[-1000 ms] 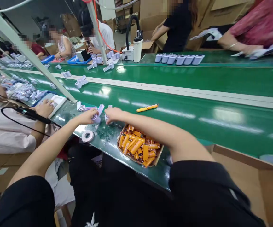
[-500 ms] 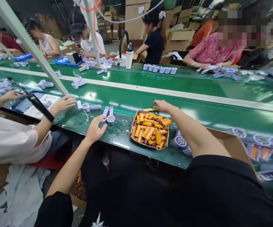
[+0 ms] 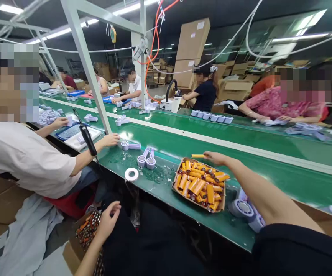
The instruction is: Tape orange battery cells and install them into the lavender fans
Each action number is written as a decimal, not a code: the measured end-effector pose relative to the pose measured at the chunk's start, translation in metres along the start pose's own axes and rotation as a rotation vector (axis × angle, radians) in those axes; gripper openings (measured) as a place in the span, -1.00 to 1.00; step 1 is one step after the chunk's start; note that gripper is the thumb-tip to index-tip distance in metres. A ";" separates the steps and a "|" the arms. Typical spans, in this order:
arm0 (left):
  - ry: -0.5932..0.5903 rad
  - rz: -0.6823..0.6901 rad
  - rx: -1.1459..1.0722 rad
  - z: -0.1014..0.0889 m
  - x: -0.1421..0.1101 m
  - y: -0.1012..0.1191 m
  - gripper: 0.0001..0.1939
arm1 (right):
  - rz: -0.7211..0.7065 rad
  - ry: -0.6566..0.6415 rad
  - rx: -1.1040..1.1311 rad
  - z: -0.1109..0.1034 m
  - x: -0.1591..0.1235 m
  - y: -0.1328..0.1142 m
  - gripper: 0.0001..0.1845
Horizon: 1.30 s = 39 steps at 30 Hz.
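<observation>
My right hand [image 3: 216, 158] is closed on one end of a yellow pen-shaped stick [image 3: 197, 156], above the far edge of a carton tray [image 3: 175, 188]. Several orange-wrapped cylinders [image 3: 197, 186], apparently battery cells, fill that tray. My left hand [image 3: 110, 218] is in front of the bench, below its edge, with loosely curved fingers apart and nothing visible in them. Two lilac handheld-fan-shaped parts [image 3: 146, 159] lie side by side on the bench. A white roll of tape [image 3: 131, 175] rests near the bench's front edge.
Another lilac part [image 3: 130, 146] lies farther left, near a co-worker's hand [image 3: 111, 140]. More lilac parts [image 3: 243, 209] stand right of the tray, under my forearm. A green conveyor [image 3: 166, 140] runs behind the bench. A box of small cylinders [image 3: 88, 230] stands low at left.
My right hand left the lilac parts, reached right and picked up the yellow stick from the belt. My left hand let go of the parts and drew back below the bench edge. The view swung upward.
</observation>
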<state>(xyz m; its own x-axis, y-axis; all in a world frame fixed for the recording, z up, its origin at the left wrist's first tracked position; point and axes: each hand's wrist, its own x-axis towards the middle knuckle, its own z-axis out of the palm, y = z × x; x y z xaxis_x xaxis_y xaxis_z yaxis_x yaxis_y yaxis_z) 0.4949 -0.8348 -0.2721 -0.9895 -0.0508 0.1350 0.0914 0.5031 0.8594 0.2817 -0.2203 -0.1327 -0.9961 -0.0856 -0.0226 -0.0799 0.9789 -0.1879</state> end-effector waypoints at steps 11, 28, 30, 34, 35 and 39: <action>-0.628 -0.099 -0.299 0.073 -0.031 0.079 -0.25 | -0.750 -0.074 0.248 0.082 -0.124 -0.220 -0.55; 0.729 -1.134 0.189 -0.162 -0.291 -0.058 -0.23 | 0.042 -0.853 1.112 0.259 -0.164 -0.339 -0.28; 0.799 -1.157 0.218 -0.190 -0.291 -0.069 -0.07 | 0.080 -0.873 1.130 0.263 -0.177 -0.336 -0.28; 0.673 -0.955 0.150 -0.143 -0.208 -0.068 -0.36 | 0.220 -0.673 1.244 0.255 -0.193 -0.336 -0.26; 0.575 -0.860 0.105 -0.111 -0.176 -0.059 -0.44 | 0.263 -0.609 1.291 0.246 -0.198 -0.337 -0.24; 0.032 -0.385 -0.178 0.022 -0.087 0.007 -0.44 | 0.383 -0.394 1.628 0.199 -0.204 -0.347 -0.26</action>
<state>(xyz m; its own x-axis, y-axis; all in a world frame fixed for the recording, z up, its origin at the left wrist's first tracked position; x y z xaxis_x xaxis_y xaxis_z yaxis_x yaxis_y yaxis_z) 0.5788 -0.8081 -0.2884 -0.9515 -0.2339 -0.1997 -0.2635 0.2851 0.9216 0.5207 -0.5796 -0.2577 -0.8593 -0.1905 -0.4747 0.5079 -0.2071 -0.8362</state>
